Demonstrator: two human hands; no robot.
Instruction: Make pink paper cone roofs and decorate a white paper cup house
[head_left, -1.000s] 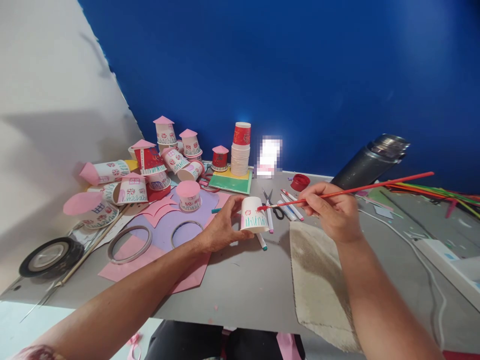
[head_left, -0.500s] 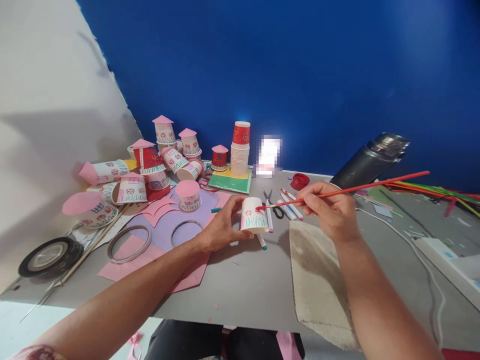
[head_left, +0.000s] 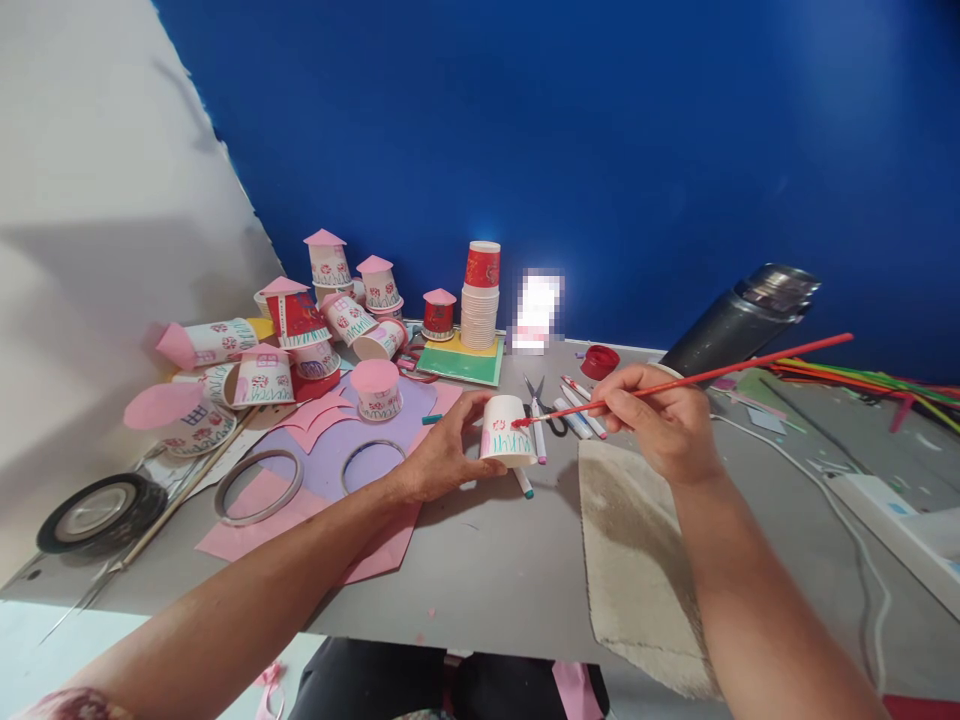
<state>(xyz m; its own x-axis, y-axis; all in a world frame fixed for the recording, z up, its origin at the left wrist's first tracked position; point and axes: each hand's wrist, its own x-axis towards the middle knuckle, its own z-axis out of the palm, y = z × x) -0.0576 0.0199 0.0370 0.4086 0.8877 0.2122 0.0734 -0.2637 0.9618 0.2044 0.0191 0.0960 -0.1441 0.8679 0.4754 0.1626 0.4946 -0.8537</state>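
Observation:
My left hand (head_left: pixel 450 452) grips an upside-down white paper cup (head_left: pixel 504 412) by its left side, above the desk. Green strokes and small red marks show on the cup's wall. In my right hand (head_left: pixel 651 415) is a long red paintbrush (head_left: pixel 720 372), pinched near its lower part. The brush's red tip touches the cup's wall on the right of the red marks. Behind the cup lie black scissors (head_left: pixel 555 420) and several markers (head_left: pixel 583 412).
Decorated cups with pink paper roofs (head_left: pixel 328 262) crowd the left back. A cup stack (head_left: pixel 480 310) stands on a green pad (head_left: pixel 465 365). Tape rings (head_left: pixel 259 488) lie at left, a beige cloth (head_left: pixel 630 560) at right, with a dark flask (head_left: pixel 739 320) behind.
The brush tip has shifted slightly down and left on the cup, and the handle's far end has risen a little. My left hand holds the cup in nearly the same place.

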